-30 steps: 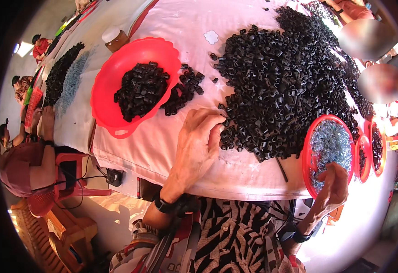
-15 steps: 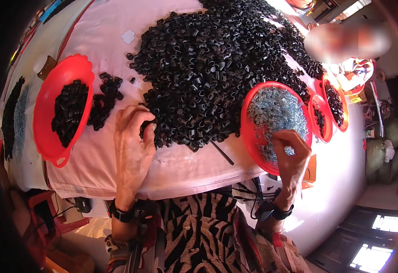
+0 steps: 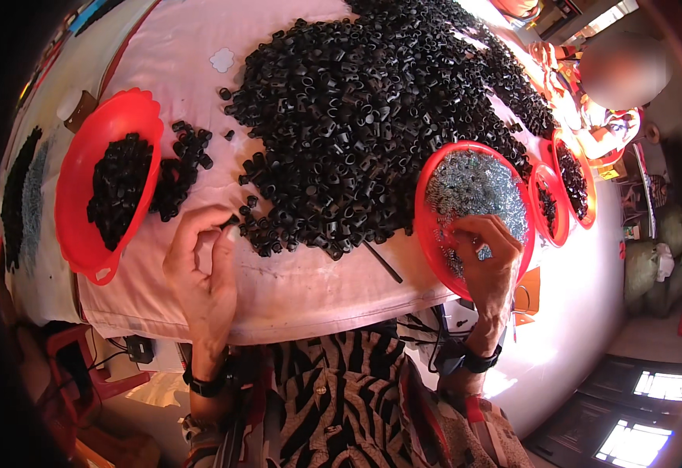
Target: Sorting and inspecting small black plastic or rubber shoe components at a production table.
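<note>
Item, small black plastic part (image 3: 231,221): pinched at the tips of thumb and forefinger of the left hand (image 3: 200,300), just off the near-left edge of the large heap. Clock hours below are read from this part, twelve at the top of the view.

Item, heap of black plastic parts (image 3: 356,132), many of them hollow: two o'clock, spread wide.

Item, side cluster of like parts (image 3: 181,168): between ten and eleven, beside a scalloped red basin (image 3: 72,195) at half past nine, itself holding more.

Item, round red bowl (image 3: 427,179) of silvery-blue springs (image 3: 474,183): three o'clock. Over its near side, right hand (image 3: 493,277), fingers curled in a ring; whether a spring sits between the tips cannot be told at this scale.

Item, thin black rod (image 3: 384,263): between three and four, lying on the pale pink cloth (image 3: 317,300).

Item, white scalloped cutout (image 3: 222,59): twelve, far off.

Handling note, by judgement: so small a part calls for a light fingertip pinch, wrist clear of the loose pieces. Fine springs probably cling together; the thin layer near the rim should yield singles more readily than the deep mass.
</note>
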A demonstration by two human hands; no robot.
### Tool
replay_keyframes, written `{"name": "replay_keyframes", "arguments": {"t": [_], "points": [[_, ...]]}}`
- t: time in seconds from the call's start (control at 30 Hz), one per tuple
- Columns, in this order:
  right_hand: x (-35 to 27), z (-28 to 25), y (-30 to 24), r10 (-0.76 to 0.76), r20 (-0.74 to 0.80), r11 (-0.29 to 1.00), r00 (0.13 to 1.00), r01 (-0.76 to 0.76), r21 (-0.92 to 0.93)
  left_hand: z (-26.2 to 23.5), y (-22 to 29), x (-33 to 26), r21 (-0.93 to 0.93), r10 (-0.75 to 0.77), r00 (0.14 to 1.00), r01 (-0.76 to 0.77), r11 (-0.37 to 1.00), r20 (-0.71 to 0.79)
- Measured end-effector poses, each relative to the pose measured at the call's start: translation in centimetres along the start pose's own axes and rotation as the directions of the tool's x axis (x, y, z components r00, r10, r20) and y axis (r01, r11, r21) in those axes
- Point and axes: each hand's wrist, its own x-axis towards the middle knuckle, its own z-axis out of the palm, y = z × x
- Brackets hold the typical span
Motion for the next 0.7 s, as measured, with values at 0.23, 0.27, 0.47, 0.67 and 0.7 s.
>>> {"name": "replay_keyframes", "arguments": {"t": [0.23, 0.27, 0.47, 0.67, 0.7], "points": [[0.4, 1.0, -0.5, -0.014, 0.187, 0.996, 0.982, 0.03, -0.086, -2.2, 0.3, -1.9, -0.471, -0.308, 0.914, 0.401, 0.786, 0.264], [0.3, 0.9, -0.3, 0.014, 0.22, 0.99, 0.975, 0.018, -0.143, -2.1, 0.5, -1.9, -0.508, -0.311, 0.903, 0.424, 0.749, 0.296], [0.5, 1.1, -0.5, 0.047, 0.219, 0.998, 0.974, -0.035, -0.057, -1.9, 0.3, -2.4, -0.574, -0.375, 0.859, 0.512, 0.639, 0.349], [0.5, 1.7, -0.4, 0.09, 0.189, 0.996, 0.978, -0.09, -0.011, -1.9, -0.3, -2.5, -0.591, -0.331, 0.876, 0.482, 0.647, 0.352], [0.5, 1.7, -0.4, 0.11, 0.193, 0.994, 0.975, -0.108, -0.018, -1.9, -0.2, -2.4, -0.595, -0.331, 0.878, 0.478, 0.647, 0.346]]}}
